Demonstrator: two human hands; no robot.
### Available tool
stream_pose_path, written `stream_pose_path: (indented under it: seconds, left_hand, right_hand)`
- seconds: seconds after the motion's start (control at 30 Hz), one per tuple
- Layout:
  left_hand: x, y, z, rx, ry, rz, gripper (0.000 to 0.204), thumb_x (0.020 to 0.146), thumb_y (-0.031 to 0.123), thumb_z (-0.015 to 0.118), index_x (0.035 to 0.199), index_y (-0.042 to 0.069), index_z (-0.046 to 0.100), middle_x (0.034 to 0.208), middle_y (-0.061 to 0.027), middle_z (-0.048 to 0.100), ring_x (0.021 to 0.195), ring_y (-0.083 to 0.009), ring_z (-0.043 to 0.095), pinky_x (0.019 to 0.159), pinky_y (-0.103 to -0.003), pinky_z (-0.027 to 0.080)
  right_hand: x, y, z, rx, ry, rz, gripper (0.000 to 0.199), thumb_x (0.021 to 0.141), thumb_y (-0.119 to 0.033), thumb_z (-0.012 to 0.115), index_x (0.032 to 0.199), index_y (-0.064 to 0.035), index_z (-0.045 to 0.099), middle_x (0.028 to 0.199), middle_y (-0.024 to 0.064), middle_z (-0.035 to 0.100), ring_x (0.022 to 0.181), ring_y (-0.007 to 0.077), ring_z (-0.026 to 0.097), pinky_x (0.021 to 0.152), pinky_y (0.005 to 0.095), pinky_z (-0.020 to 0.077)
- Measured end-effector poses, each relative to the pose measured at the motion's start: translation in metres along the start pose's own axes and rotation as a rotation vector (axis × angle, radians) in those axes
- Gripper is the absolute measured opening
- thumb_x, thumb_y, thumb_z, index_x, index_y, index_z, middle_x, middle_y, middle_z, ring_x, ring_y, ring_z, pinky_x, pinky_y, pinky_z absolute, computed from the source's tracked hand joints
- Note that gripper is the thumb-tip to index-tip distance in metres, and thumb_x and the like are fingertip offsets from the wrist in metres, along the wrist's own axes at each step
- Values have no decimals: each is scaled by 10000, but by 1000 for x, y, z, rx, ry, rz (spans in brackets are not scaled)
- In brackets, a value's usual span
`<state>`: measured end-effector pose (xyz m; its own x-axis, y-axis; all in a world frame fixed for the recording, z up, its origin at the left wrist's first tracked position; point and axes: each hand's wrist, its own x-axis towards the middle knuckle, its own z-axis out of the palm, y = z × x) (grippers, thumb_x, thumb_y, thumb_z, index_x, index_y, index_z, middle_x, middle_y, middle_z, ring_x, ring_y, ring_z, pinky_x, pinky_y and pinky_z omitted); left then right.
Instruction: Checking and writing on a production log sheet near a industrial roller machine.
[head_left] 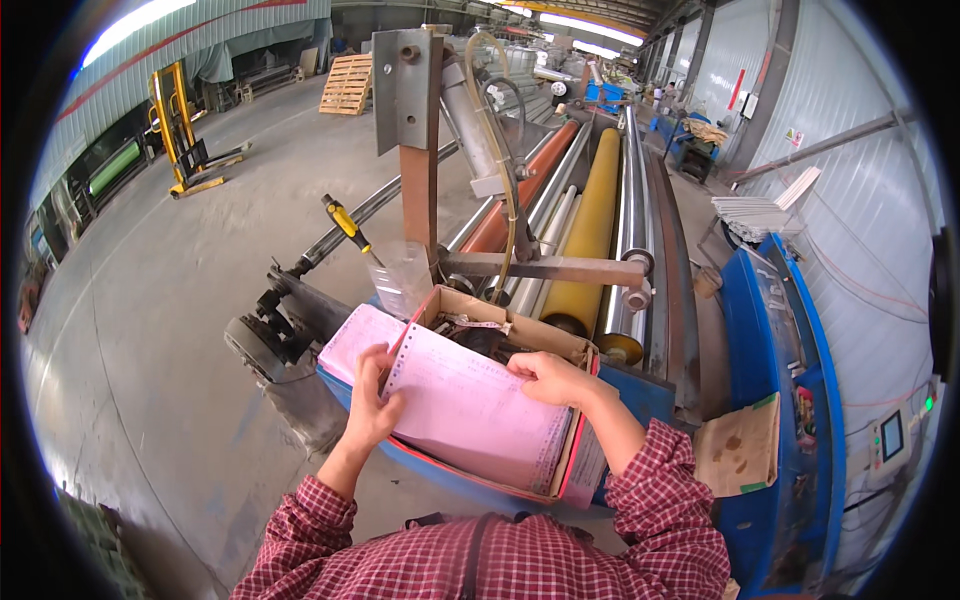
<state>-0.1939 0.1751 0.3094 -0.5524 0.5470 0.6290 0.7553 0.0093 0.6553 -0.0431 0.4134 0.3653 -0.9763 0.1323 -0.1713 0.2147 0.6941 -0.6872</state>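
A pink form sheet (470,410) with punched holes down its left edge and faint handwriting lies tilted over an open cardboard box (560,340). My left hand (372,402) has its fingers bent around the sheet's left edge. At the upper right edge, my right hand (556,381) pinches the paper between thumb and curled fingers. More pink paper (360,338) lies to the left, partly behind my left hand. Small odds and ends inside the box show past the sheet's far edge; the sheet hides the rest.
A yellow-black screwdriver (347,224) stands beside a clear plastic container (402,282) beyond the box. Long rollers, including a yellow one (592,220), stretch away ahead. A steel post (420,190) rises near the box. A blue machine frame (765,330) stands at right, a yellow stacker (178,130) far left.
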Motion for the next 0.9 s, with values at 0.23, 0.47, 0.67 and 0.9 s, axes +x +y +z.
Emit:
stream_pose_path:
  seconds: [0.23,0.47,0.67,0.9]
  left_hand:
    - [12,10,-14,-624,-259,-538,357,813,73,558,1148,-28,487,966,-70,594,856,-148,577,766,-275,461]
    - [9,-10,-10,-972,117,-720,132,855,111,523,901,0,579,744,-37,601,557,-93,542,471,-220,428]
    - [11,-12,-11,-1020,207,-705,129,867,123,504,911,11,550,680,-43,575,426,-73,464,325,-194,309]
    - [9,-12,-12,-1054,247,-687,147,875,128,498,927,0,546,698,-54,589,434,-72,485,320,-184,321]
  right_hand:
    - [-28,-47,-23,-77,331,-229,223,701,13,478,913,-29,534,782,145,576,750,249,580,676,327,442]
    - [-29,-11,-37,283,687,-149,198,769,-7,546,965,-15,517,672,15,537,585,66,493,548,215,418]
    - [-25,24,13,190,600,-44,295,714,-109,637,984,-32,545,772,66,563,662,142,536,619,269,449]
    - [-21,32,44,-216,460,-93,438,670,-313,685,1008,-58,568,974,132,542,966,297,495,846,396,384]
